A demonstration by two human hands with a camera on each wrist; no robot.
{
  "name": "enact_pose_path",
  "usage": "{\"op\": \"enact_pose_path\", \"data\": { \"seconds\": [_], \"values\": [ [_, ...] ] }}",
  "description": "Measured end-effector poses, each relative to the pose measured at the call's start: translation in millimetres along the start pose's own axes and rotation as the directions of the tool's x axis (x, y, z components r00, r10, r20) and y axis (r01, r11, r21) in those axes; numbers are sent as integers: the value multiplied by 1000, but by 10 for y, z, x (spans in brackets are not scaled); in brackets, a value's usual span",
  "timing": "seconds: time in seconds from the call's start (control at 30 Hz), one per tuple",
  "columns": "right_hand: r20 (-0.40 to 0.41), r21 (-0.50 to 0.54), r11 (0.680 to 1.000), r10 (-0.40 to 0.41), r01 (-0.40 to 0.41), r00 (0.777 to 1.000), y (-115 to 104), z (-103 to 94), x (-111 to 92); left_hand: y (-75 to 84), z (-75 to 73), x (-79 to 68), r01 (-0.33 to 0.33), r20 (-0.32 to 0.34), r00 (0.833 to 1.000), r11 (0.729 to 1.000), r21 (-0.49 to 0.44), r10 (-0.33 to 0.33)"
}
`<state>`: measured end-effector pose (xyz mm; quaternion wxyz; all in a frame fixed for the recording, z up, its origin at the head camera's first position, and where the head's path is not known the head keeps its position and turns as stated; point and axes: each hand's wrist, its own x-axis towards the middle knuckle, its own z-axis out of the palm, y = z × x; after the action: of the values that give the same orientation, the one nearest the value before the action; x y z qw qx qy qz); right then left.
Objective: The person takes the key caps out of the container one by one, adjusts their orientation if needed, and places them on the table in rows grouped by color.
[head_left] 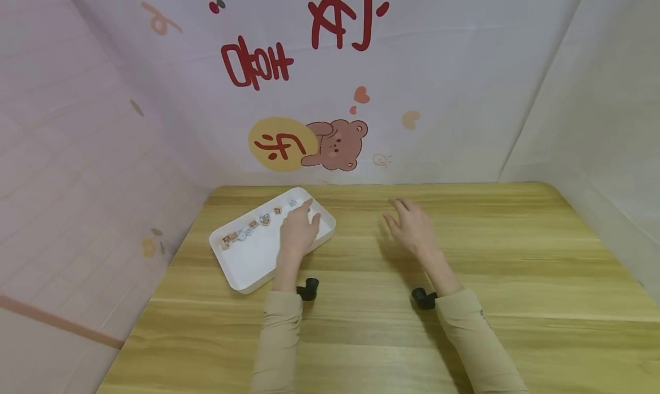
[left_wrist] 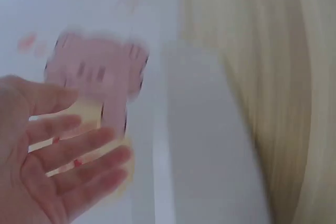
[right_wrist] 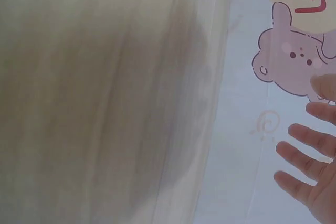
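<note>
In the head view a white tray point(head_left: 252, 265) lies at an angle on the left part of the wooden table. Along its far side runs a row of several small flat pieces point(head_left: 252, 224), some brown and some whitish, too small to make out. My left hand point(head_left: 299, 229) hovers over the right end of the tray with its fingers spread; in the left wrist view the left hand point(left_wrist: 68, 156) holds nothing. Above bare wood, right of the tray, my right hand point(head_left: 411, 227) hangs with relaxed fingers. The right wrist view shows that right hand point(right_wrist: 315, 156) with fingers apart and nothing in them.
The wooden table point(head_left: 361, 337) ends at a printed cloth backdrop point(head_left: 443, 67) with a cartoon bear point(head_left: 340, 145). More cloth hangs at the left and right sides. A black wrist mount point(head_left: 309, 289) sits on the left wrist, another black mount point(head_left: 424, 298) on the right.
</note>
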<state>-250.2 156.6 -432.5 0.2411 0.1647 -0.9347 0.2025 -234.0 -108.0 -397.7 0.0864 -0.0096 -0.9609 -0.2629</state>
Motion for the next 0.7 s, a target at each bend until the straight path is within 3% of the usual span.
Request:
{"op": "enact_pose_path", "data": {
  "seconds": [0.1, 0.2, 0.3, 0.37, 0.53, 0.7],
  "values": [
    [1, 10, 1000, -15, 15, 1000, 0, -6, -2, -363, -239, -74, 61, 11, 998, 997, -52, -60],
    [41, 7, 1000, -1, 1, 999, -6, -6, -4, -736, -449, -171, 133, -36, 990, 989, -64, -136],
    [93, 13, 1000, 10, -11, 996, -24, -2, 0, -1066, -612, -267, 217, -106, 968, 971, -99, -227],
    [111, 32, 999, 3, -7, 994, -38, 2, 7, -1237, -692, -319, 268, -103, 954, 956, -121, -281],
    [96, 78, 996, -57, 49, 994, -80, 1, 55, -1498, -748, -404, 365, 34, 930, 914, -174, -365],
    [107, 94, 989, -123, 113, 987, -170, -16, 171, -1564, -729, -440, 347, 63, 938, 926, -150, -342]
  ]
}}
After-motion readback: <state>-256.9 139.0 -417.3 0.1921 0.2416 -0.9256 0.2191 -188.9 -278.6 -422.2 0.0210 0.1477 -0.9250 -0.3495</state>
